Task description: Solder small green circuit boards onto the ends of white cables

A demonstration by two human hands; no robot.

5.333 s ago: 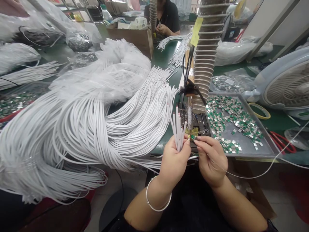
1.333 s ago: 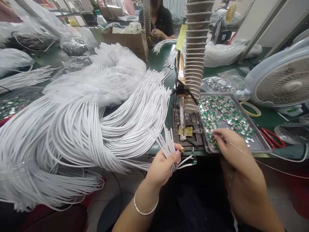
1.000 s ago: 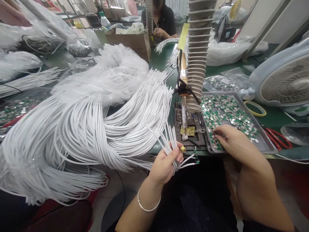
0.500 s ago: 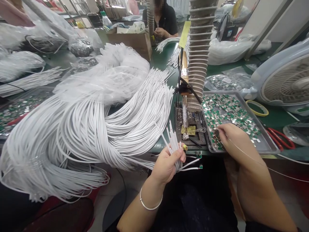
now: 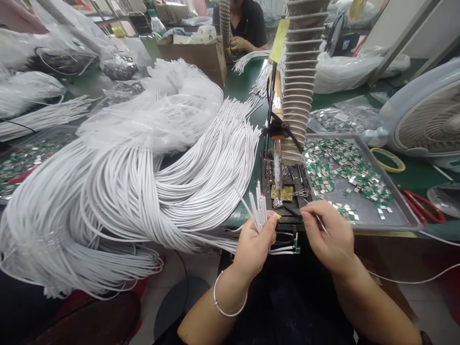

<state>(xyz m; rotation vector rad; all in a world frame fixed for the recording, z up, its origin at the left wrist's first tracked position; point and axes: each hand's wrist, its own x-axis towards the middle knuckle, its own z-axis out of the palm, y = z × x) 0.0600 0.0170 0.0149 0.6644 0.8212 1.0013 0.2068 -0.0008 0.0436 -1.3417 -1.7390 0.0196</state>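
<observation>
Green bench matting (image 5: 242,88) stretches away from us to a co-worker (image 5: 246,21) behind a cardboard box (image 5: 190,60). Our left hand (image 5: 253,251) is closed around a small bunch of white cables (image 5: 259,211), its fingers and thumb clamped firmly on them. A yellow thumb cover (image 5: 277,217) shows at the thumb's tip. The cut cable ends stand nearly upright out of the fist, leaning slightly away from us toward a soldering iron (image 5: 277,167), which is held in a stand just beyond them. Below the fist, a few cable ends with green tabs (image 5: 295,250) stick out to the right.

Our right hand (image 5: 330,235) sits just right of the bunch, nearer the tray. Its thumb and forefinger are pinched together, and a fine white wire (image 5: 388,277) trails away to the lower right, but whatever the fingertips hold is too small to tell. A heap of loose white cables (image 5: 118,191) lies to our left, and a metal tray (image 5: 402,225) of green-and-silver tabs lies to our right, near red scissors (image 5: 422,207).
</observation>
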